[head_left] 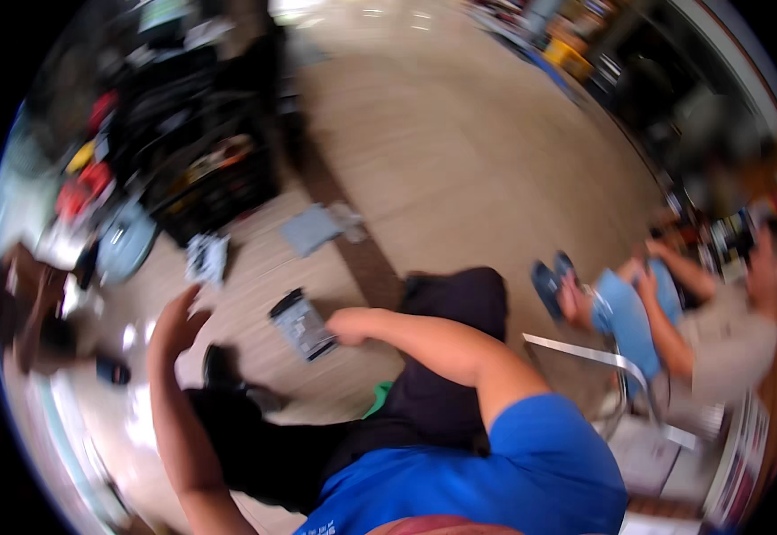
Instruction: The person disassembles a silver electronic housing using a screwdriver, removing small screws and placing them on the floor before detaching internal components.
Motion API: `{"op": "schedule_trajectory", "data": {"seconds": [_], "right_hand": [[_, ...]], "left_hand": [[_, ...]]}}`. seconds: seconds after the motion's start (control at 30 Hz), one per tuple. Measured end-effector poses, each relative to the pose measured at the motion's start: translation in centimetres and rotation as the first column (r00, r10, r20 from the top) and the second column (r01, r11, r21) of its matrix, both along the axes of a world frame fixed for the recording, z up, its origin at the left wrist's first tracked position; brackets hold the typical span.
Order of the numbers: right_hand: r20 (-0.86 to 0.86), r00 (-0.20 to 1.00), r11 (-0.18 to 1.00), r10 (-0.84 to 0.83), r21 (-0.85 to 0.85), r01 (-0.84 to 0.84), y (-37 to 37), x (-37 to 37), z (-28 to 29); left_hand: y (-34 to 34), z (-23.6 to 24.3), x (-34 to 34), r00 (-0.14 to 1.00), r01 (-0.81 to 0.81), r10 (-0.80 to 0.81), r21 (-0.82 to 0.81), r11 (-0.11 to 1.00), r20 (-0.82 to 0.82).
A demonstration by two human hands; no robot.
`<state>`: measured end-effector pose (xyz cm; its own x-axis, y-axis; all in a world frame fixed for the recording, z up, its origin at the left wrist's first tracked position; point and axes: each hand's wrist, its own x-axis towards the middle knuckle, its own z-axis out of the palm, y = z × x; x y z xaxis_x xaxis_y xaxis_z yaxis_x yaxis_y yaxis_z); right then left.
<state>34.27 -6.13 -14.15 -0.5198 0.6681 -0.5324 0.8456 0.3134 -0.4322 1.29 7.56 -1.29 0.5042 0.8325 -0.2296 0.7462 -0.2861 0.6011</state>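
Note:
My right hand (348, 325) grips the right end of a grey, flat package with black edges (301, 323), held out over the floor in front of my dark-trousered legs. Off to the left of it, my left hand (181, 312) is raised with fingers apart and nothing between them. Beyond that hand a crumpled pale plastic item (206, 259) lies on the tiled floor, and a grey-blue sheet (308, 230) lies further forward.
A black crate (214, 192) with mixed contents stands ahead-left, beside a blue-grey rounded object (123, 242) and red items (81, 189). Another person (36, 303) is at the far left. A seated person (719, 339) is at the right, near a metal frame (585, 350).

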Motion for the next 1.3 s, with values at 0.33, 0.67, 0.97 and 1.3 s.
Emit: {"op": "schedule_trajectory", "data": {"seconds": [0.33, 0.67, 0.97, 1.3], "right_hand": [[-0.056, 0.998, 0.986, 0.002, 0.164, 0.007, 0.4, 1.5, 5.8], [-0.223, 0.970, 0.916, -0.095, 0.361, 0.172, -0.1, 5.9, 19.7], [-0.479, 0.812, 0.740, -0.333, 0.401, 0.540, -1.4, 12.3, 18.4], [-0.623, 0.540, 0.415, -0.566, 0.351, 0.839, -2.7, 17.0, 19.5]], "left_hand": [[0.6, -0.1, 4.8, 0.964, 0.239, -0.233, 0.036, 0.970, -0.128], [0.9, -1.2, 8.1, 0.965, 0.202, -0.210, -0.070, 0.977, -0.155], [7.5, -5.1, 10.9, 0.952, 0.266, -0.244, 0.101, 0.959, -0.186], [13.9, -20.3, 25.9, 0.838, -0.260, 0.469, -0.551, 0.793, 0.279]]}}
